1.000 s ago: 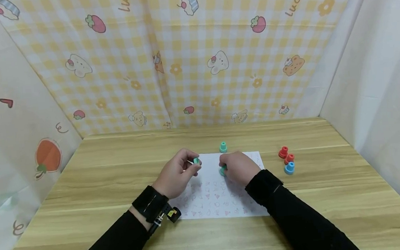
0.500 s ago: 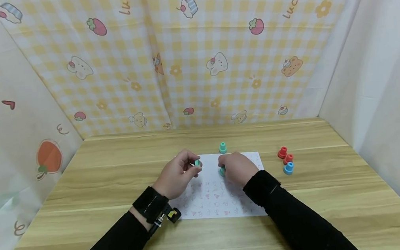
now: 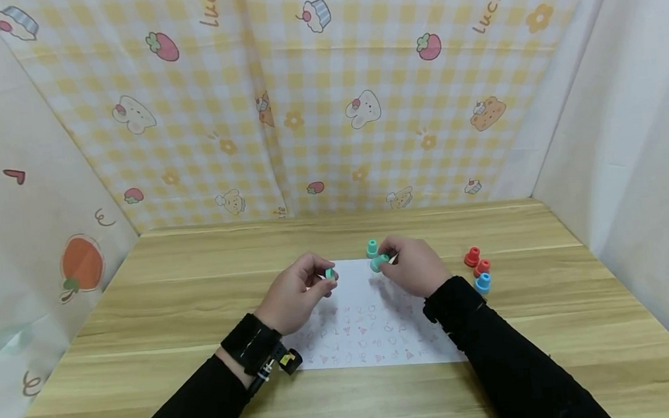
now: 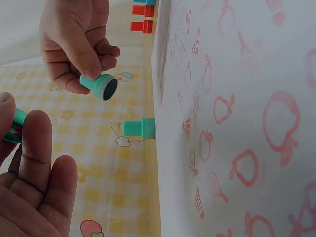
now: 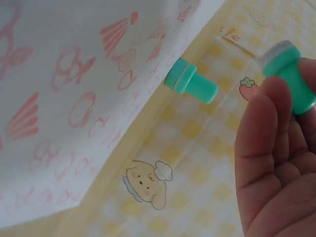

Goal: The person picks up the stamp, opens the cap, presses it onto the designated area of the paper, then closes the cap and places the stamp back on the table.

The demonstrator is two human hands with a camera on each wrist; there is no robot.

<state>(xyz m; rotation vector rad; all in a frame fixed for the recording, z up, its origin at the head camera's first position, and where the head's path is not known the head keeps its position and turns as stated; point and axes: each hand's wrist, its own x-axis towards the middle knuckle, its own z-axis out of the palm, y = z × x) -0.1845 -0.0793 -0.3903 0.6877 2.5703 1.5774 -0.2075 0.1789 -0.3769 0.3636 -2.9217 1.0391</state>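
Note:
In the head view my left hand (image 3: pixel 294 293) pinches a small round green cap (image 3: pixel 330 274) between thumb and fingers over the paper's left side. Red spots show inside that cap (image 4: pixel 18 127) in the left wrist view. My right hand (image 3: pixel 416 267) holds a green toy stamp (image 3: pixel 380 263) by its handle above the paper's far edge; its dark round face (image 4: pixel 109 90) is exposed and tilted down. Under both hands lies a white sheet of paper (image 3: pixel 354 293) covered in pink printed fruit, rackets and shuttlecocks. Another green stamp (image 3: pixel 372 249) stands upright just behind the sheet.
Two red stamps (image 3: pixel 473 256) and a blue stamp (image 3: pixel 482 283) stand together on the wooden table (image 3: pixel 559 322), right of the paper. A yellow checked cloth (image 3: pixel 316 137) hangs behind the table, with white cloth at both sides.
My right hand has lifted the green stamp off the paper and moved it up and slightly right, near the standing green stamp. The left hand stays nearly still with the cap.

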